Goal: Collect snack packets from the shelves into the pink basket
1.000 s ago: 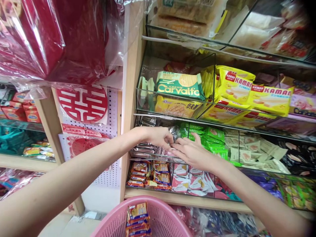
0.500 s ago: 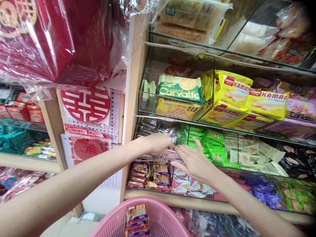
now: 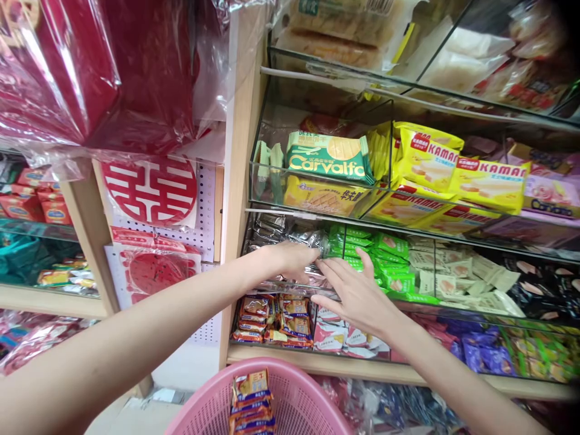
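Observation:
My left hand (image 3: 293,260) reaches over the front of a bin of silver-wrapped packets (image 3: 270,228). Its fingers look curled, and whatever they close on is hidden. Beside it, my right hand (image 3: 351,284) is open, fingers stretched toward the left hand and thumb raised, in front of the green packets (image 3: 392,263). The right fingertips meet or nearly meet the left hand at the clear bin front. Below stands a pink basket (image 3: 199,405) with a stack of orange-and-blue snack packets (image 3: 251,402) in it.
Orange snack packets (image 3: 296,317) and white-and-pink packets (image 3: 330,332) fill bins under my hands. Above are Carvalfo biscuits (image 3: 328,156) and yellow Kaman packs (image 3: 492,181). A wooden upright (image 3: 235,181) stands left. Red plastic-wrapped goods (image 3: 149,72) hang at upper left.
The view has shifted slightly, so the shelves sit a little further left. Both hands stay at the same bin, with little visible change in their pose.

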### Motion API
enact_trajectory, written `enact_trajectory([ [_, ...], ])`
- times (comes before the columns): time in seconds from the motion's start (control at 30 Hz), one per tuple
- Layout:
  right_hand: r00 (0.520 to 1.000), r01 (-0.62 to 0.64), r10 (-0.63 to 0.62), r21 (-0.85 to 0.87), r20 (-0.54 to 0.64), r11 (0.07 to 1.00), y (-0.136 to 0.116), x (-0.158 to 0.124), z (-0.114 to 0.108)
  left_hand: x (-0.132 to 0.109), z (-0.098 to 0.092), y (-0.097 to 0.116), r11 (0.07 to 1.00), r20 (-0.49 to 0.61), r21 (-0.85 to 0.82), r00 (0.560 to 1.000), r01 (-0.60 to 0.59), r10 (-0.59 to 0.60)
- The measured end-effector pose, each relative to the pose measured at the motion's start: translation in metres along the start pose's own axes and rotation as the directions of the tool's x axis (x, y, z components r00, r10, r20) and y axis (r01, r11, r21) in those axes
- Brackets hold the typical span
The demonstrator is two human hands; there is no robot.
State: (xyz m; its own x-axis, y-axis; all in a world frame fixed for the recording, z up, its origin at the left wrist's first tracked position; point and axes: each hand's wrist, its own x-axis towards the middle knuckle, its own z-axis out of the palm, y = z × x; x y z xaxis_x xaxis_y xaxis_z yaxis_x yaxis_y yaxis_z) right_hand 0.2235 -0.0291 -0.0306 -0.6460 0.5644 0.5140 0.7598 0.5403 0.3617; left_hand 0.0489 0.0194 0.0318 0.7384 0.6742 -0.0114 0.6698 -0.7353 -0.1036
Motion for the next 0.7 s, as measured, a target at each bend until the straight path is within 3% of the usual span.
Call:
enact_trajectory([
  [0.3, 0.994, 0.045, -0.044, 0.005, -0.103, 0.999, 0.011, -0.004, -0.004, 0.022, 0.001, 0.005, 0.999, 0.08, -0.021, 0.996, -0.035, 0.037],
  [0.7, 0.976, 0.091, -0.082, -0.035, 0.202, 0.995, 0.033, 0.037, -0.005, 0.018, 0.006, -0.009, 0.992, -0.017, -0.057, 0.993, -0.116, 0.115],
])
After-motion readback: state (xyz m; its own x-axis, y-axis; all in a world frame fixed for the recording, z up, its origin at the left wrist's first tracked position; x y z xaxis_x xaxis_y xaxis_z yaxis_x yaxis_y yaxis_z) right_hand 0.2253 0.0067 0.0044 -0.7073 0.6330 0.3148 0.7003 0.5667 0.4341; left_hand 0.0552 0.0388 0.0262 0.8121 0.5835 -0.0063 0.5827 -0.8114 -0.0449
